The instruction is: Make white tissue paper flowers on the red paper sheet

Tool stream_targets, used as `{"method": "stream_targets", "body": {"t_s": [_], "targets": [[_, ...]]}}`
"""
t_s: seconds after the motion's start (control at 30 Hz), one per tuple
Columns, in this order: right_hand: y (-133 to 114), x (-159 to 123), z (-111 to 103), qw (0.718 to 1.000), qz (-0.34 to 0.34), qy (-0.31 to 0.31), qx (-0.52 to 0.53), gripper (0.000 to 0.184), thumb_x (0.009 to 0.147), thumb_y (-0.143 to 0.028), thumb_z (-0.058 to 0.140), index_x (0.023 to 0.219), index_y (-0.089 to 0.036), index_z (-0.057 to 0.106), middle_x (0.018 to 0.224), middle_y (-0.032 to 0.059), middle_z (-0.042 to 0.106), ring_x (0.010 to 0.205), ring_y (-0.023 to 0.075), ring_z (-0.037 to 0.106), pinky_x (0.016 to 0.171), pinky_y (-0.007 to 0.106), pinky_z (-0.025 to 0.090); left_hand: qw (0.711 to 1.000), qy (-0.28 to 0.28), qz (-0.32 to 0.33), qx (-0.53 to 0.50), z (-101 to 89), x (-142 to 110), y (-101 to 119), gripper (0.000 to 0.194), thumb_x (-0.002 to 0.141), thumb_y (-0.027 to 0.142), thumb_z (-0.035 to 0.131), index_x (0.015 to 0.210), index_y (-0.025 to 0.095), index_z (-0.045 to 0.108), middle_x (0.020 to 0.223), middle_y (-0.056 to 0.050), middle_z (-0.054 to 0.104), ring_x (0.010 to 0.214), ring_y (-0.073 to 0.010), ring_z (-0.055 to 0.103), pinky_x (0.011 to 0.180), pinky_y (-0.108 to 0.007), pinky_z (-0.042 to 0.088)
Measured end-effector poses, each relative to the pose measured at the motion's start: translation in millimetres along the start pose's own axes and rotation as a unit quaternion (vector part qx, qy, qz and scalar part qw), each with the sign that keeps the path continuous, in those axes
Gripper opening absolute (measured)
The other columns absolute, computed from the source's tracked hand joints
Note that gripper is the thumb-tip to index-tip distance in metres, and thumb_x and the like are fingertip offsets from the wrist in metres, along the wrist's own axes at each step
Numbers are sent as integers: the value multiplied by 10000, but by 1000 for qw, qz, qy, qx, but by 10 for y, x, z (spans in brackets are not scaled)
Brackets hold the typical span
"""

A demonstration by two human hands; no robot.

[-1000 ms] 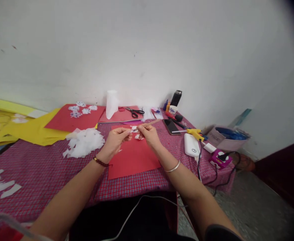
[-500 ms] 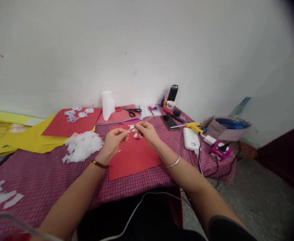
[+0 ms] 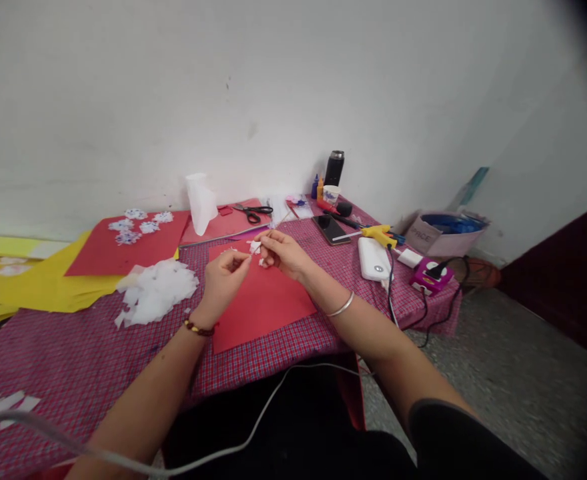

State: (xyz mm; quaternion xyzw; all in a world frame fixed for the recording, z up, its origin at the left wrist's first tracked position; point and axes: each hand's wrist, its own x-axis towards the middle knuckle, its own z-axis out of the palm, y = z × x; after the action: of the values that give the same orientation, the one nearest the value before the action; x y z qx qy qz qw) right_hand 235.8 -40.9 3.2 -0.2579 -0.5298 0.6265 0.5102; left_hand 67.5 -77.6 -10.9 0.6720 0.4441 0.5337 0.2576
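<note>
Over a red sheet of paper, my left hand is closed in a pinch; whatever lies between its fingertips is too small to make out. Close to its right, my right hand has its fingers closed on a thin stick, whose end points up and away towards the wall. Small crumpled white paper pieces show at the right fingertips, partly hidden by the hand. A heap of cut white paper lies left of my left hand.
Blue-speckled white paper flowers lie on another red sheet. Behind are a white paper roll and black scissors. To the right are a phone, a yellow glue gun, a white power bank and a purple socket block with cables.
My right hand has turned, and the stick now points more steeply away. My left fingers have drawn slightly apart from the right ones. The whole view has shifted a little.
</note>
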Motion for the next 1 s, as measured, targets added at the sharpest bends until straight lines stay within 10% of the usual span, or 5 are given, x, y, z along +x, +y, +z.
{"method": "stream_targets", "body": {"t_s": [0.27, 0.53, 1.0], "targets": [[147, 195, -389, 929, -85, 66, -354, 175, 885, -296, 540, 750, -185, 544, 650, -6, 622, 545, 103, 544, 510, 208, 402, 986, -123, -4, 116, -33, 78, -311, 178, 792, 344, 617, 841, 200, 710, 819, -68, 701, 792, -233, 636, 792, -355, 490], [277, 185, -419, 895, -71, 23, -441, 140, 872, -234, 563, 747, -179, 594, 676, 6, 656, 621, 133, 587, 626, 244, 405, 923, -262, 56, 274, -74, 44, -519, 291, 793, 341, 622, 1026, 197, 718, 1214, -137, 662, 1183, -328, 552, 1052, -473, 365], [274, 190, -382, 841, -52, 24, -537, 151, 918, -228, 525, 837, -162, 635, 786, 57, 713, 721, 167, 646, 664, 249, 413, 869, -291, 94, 389, -55, 29, -469, 333, 881, 340, 548, 1149, 184, 672, 1234, -141, 639, 1182, -311, 554, 1018, -437, 402]]}}
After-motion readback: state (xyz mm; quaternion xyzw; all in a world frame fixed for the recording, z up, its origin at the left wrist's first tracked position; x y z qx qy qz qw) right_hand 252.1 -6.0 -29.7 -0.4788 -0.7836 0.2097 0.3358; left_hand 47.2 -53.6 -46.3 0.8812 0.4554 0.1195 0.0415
